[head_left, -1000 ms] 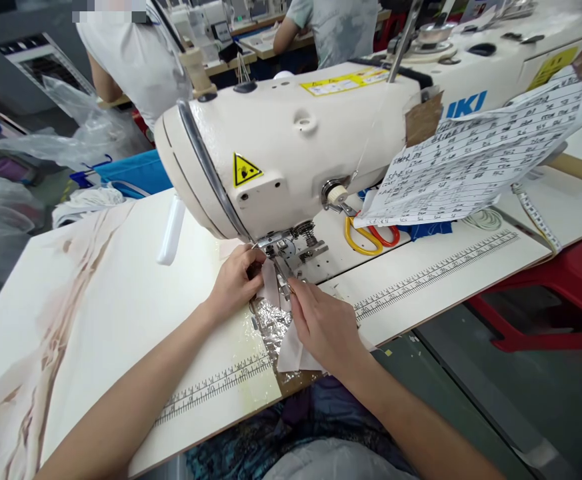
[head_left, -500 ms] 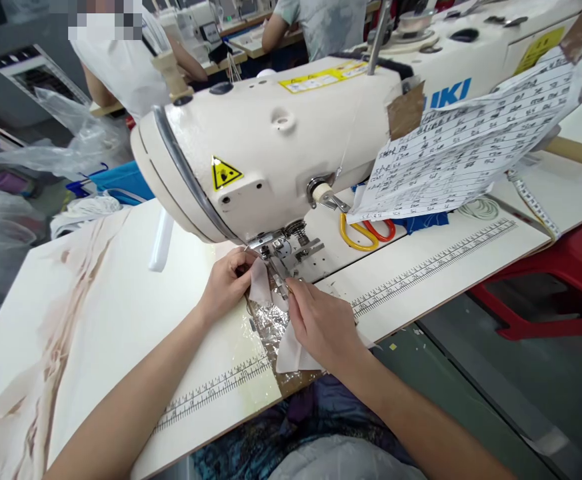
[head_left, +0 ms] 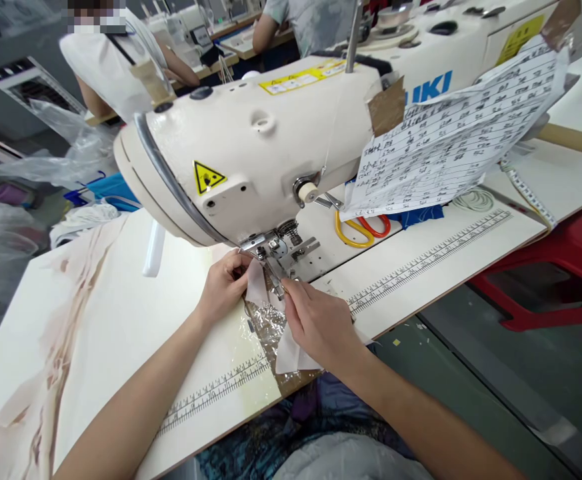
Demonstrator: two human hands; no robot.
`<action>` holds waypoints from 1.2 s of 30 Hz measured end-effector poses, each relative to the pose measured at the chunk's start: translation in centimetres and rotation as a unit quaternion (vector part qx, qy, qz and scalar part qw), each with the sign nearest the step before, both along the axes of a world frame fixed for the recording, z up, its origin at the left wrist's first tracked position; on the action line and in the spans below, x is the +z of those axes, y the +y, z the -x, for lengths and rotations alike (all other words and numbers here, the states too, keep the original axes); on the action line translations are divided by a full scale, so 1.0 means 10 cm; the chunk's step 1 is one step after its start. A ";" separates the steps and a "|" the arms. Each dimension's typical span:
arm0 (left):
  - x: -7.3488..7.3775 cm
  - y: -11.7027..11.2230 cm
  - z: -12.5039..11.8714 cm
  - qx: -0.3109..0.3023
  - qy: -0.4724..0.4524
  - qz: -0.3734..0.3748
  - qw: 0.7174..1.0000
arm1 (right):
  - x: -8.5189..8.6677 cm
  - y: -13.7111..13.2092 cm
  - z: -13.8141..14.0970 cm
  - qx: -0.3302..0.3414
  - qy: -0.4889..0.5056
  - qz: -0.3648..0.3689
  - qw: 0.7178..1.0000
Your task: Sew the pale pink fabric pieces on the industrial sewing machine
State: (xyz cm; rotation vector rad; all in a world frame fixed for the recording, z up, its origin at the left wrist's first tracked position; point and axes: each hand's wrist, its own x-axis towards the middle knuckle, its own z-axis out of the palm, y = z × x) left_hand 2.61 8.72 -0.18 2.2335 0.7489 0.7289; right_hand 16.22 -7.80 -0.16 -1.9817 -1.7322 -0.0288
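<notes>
A white sewing machine stands over the table, its metal presser foot and needle parts low in front of me. My left hand is closed, pinching the edge of a thin pale fabric piece just left of the needle area. On the right side, my right hand has its fingers pressed together on the same pale cloth beside the metal guide. A loose end of the fabric hangs down below that hand. Exactly where the needle meets the cloth is hidden.
Yellow-handled scissors lie behind the needle area, beside a red handle. A handwritten sheet hangs from the machine. Sheer pale fabric runs along the left tabletop. A red stool stands at the right; other people sit beyond.
The whole view has shifted slightly, so the machine appears a little further left and tilted. Both hands keep their hold on the fabric in nearly the same place.
</notes>
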 end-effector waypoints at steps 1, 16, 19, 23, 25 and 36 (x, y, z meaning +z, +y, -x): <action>0.00 -0.01 0.00 0.002 0.003 -0.007 1.000 | 0.00 0.00 0.00 0.000 0.000 0.003 1.000; -0.03 0.00 -0.02 0.008 0.035 -0.074 0.997 | 0.00 0.03 0.01 -0.004 -0.026 0.023 0.999; -0.02 0.00 -0.03 0.010 0.024 -0.056 0.998 | 0.00 0.03 0.01 -0.010 -0.012 0.025 1.000; -0.02 -0.02 -0.01 0.008 0.028 -0.092 0.995 | 0.01 0.03 0.02 -0.017 -0.009 0.025 0.999; -0.02 -0.02 0.00 -0.001 0.029 -0.146 0.989 | 0.01 0.03 0.03 -0.020 -0.010 0.023 0.999; 0.07 -0.08 0.02 -0.121 0.106 -0.371 0.915 | -0.04 -0.16 0.04 -0.012 -0.013 -0.046 0.999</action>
